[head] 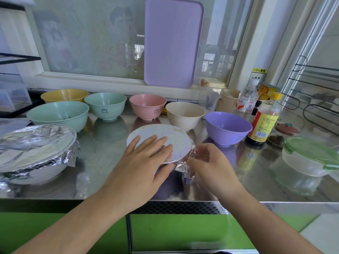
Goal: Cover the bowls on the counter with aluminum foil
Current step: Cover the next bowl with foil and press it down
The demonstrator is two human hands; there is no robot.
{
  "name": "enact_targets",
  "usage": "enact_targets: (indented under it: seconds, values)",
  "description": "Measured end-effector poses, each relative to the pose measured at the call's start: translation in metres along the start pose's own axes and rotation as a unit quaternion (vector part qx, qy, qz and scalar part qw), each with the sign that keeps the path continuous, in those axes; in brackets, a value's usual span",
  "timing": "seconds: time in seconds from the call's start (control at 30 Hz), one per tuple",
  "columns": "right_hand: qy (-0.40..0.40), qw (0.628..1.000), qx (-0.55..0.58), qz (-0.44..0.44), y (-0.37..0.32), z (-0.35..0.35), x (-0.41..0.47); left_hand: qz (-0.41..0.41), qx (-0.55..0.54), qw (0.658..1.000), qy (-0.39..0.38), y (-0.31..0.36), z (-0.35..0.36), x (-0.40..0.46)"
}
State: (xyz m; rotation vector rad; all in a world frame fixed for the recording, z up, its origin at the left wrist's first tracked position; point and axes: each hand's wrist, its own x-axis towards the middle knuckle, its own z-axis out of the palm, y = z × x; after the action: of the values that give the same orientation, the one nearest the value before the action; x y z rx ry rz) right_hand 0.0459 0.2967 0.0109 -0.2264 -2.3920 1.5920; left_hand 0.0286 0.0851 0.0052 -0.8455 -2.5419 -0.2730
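Head view, counter (102,162): a polished steel sheet is reflecting the bowls standing on it.
Foil-covered bowl (161,136): sitting near the counter's front edge, centre; smooth foil is stretching flat across its round top, while crinkled foil (185,165) is bunching down its right side.
Left hand (145,160): lying palm-down on the foil top, fingers straight and spread, thumb curling under the near rim.
Right hand (207,162): fingers are curling around the crumpled foil at the bowl's right side, pressing it inward; the fingertips are blurred.
Large covered bowl (36,149): standing at far left, ribbed pale wall, heavily wrinkled foil folding over its rim.
Uncovered bowls: matte plastic, round; yellow bowl (64,95), large green bowl (58,114), small green bowl (105,106), pink bowl (147,106), cream bowl (185,114) and purple bowl (227,127) are forming a loose row behind.
Sauce bottle (264,121): dark liquid, yellow cap, standing right of the purple bowl.
Glass container (308,158): clear, green clip lid, at far right.
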Motion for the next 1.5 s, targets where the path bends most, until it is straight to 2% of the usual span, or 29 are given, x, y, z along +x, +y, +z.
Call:
enact_targets:
  seconds: [0.13,0.23,0.3,0.53,0.73,0.97,1.2,1.37,1.5]
  values:
    - [-0.02,0.993,0.081,0.082,-0.009,0.003,-0.004,0.004,-0.007,1.0,-0.001,-0.001,0.001,-0.001]
    - [-0.056,0.962,0.218,0.156,-0.013,0.003,-0.005,0.001,-0.018,1.0,0.0,-0.002,0.0,-0.002]
    - [-0.099,0.944,0.255,0.185,-0.013,0.002,-0.003,0.0,-0.019,1.0,0.0,-0.002,0.0,-0.002]
    - [-0.132,0.933,0.263,0.209,-0.007,0.002,0.007,-0.001,-0.015,1.0,0.0,-0.002,-0.001,-0.002]
    - [-0.116,0.912,0.323,0.226,-0.004,0.009,0.009,-0.003,-0.018,1.0,-0.002,-0.002,-0.001,-0.001]
    - [-0.061,0.903,0.369,0.21,-0.005,0.017,0.004,-0.012,-0.035,0.999,-0.001,-0.003,-0.002,-0.001]
    - [-0.139,0.921,0.292,0.219,-0.008,0.016,0.001,-0.009,-0.035,0.999,-0.003,-0.002,-0.001,-0.001]
    - [-0.154,0.948,0.212,0.182,-0.006,0.013,0.003,-0.005,-0.048,0.999,0.001,-0.002,-0.002,-0.001]
    - [-0.132,0.975,0.13,0.126,-0.004,0.013,0.007,-0.005,-0.053,0.999,0.001,-0.003,-0.001,0.0]
